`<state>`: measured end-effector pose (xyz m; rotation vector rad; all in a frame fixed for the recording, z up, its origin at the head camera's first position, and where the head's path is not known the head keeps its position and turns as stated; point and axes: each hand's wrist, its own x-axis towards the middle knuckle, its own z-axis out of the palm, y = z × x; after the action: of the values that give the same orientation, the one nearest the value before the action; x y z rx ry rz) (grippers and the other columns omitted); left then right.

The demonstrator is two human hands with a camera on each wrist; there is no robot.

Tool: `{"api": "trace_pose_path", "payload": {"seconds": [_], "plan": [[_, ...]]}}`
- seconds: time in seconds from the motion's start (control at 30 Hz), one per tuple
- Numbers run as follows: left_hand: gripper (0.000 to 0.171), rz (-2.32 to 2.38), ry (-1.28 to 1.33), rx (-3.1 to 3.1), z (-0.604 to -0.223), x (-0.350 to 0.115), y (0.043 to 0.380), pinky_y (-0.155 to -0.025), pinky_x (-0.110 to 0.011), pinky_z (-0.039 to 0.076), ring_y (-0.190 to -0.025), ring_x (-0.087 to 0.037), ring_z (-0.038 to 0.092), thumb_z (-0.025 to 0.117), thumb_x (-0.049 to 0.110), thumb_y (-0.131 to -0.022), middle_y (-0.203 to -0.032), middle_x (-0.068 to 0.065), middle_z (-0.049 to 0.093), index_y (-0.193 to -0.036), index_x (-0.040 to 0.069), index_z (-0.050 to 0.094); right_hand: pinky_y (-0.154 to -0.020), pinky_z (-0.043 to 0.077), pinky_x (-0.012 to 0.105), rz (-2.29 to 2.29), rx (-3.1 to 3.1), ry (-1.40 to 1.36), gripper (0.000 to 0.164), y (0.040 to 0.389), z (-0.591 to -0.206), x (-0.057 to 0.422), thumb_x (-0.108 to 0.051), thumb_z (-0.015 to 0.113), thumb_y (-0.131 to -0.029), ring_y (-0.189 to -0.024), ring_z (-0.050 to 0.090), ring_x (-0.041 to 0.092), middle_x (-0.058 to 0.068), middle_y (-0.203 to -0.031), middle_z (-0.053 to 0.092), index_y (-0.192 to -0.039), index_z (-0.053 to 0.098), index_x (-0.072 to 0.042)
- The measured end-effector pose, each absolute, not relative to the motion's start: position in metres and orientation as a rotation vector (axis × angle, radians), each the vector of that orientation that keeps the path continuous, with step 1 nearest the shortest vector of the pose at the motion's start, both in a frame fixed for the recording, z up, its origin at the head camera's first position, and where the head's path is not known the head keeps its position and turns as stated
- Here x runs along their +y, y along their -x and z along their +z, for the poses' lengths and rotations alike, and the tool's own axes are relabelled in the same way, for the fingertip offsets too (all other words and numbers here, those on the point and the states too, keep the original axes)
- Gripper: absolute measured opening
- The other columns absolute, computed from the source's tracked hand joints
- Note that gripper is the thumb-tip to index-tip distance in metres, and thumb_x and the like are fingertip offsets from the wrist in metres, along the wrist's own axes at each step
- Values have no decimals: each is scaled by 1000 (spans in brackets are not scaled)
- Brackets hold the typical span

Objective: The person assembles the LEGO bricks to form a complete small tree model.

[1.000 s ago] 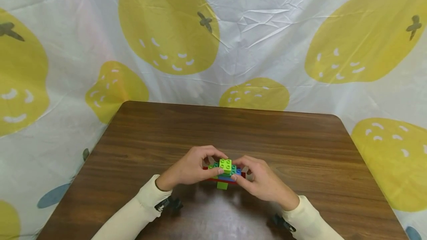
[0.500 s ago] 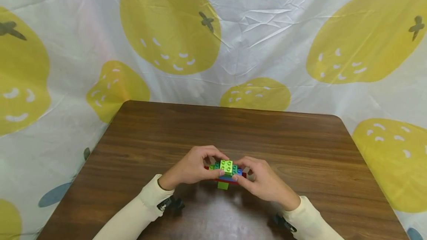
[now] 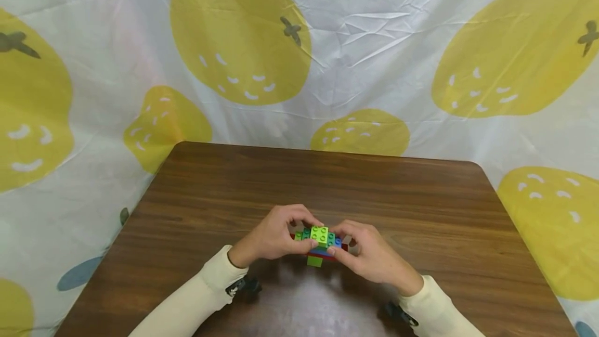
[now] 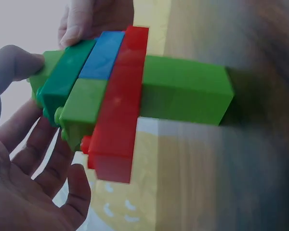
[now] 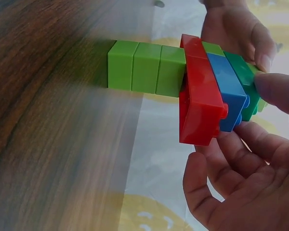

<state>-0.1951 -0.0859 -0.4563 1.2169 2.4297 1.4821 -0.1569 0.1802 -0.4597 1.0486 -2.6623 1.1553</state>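
In the head view, a stepped stack of toy building bricks stands near the table's front. Its light green top brick [image 3: 319,235] sits on a dark green brick [image 4: 67,82]. Below come a blue brick [image 5: 227,89] beside another light green brick [image 4: 86,101], then a long red brick [image 4: 118,106]. A narrow column of light green bricks [image 5: 147,67] carries these on the tabletop. My left hand [image 3: 282,234] pinches the top brick between thumb and index finger. My right hand [image 3: 369,254] pinches the dark green brick, its thumb on the near side. The other fingers hang loosely below.
The brown wood-grain table [image 3: 234,181] extends behind and to both sides of the stack. A white cloth [image 3: 365,66] printed with large yellow fruit hangs beyond its far edge.
Both hands keep the same hold on the bricks. The whole head view has shifted very slightly, and the stack has stayed in place on the table.
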Motion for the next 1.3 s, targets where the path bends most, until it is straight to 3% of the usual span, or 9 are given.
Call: {"api": "trace_pose_path", "payload": {"seconds": [0.1, 0.33, 0.63, 0.97, 1.3], "plan": [[29, 1510, -1185, 2422, -459, -85, 194, -75, -40, 57, -87, -7, 62, 83, 27, -86, -104, 11, 74, -114, 22, 80, -73, 59, 30, 1158, -2670, -1049, 24, 157, -460, 181, -25, 76, -99, -86, 65, 3, -12, -103, 73, -121, 73, -15], [30, 1522, -1194, 2394, -463, -87, 195, -72, -34, 58, -86, -7, 62, 84, 25, -88, -106, 8, 74, -117, 21, 79, -74, 60, 33, 1166, -2672, -1070, 24, 158, -463, 181, -26, 74, -101, -87, 64, 2, -11, -106, 73, -122, 72, -16], [33, 1496, -1242, 2395, -464, -90, 195, -74, -30, 57, -88, -7, 62, 84, 25, -92, -109, 5, 74, -123, 21, 76, -75, 61, 26, 1198, -2686, -1047, 33, 153, -464, 180, -27, 72, -102, -91, 67, 7, -5, -114, 73, -132, 66, -15], [37, 1496, -1212, 2395, -465, -98, 193, -72, -33, 60, -94, -11, 65, 84, 24, -92, -115, 3, 74, -127, 20, 73, -78, 61, 28, 1193, -2663, -1057, 36, 150, -465, 183, -24, 70, -104, -95, 69, 10, -4, -122, 70, -138, 62, -16], [38, 1452, -1098, 2439, -473, -116, 188, -90, -36, 60, -106, -12, 68, 83, 28, -93, -123, 5, 73, -129, 22, 72, -85, 63, 31, 1181, -2645, -1041, 44, 148, -467, 185, -17, 77, -99, -104, 71, 11, -3, -126, 71, -139, 61, -14]]}}
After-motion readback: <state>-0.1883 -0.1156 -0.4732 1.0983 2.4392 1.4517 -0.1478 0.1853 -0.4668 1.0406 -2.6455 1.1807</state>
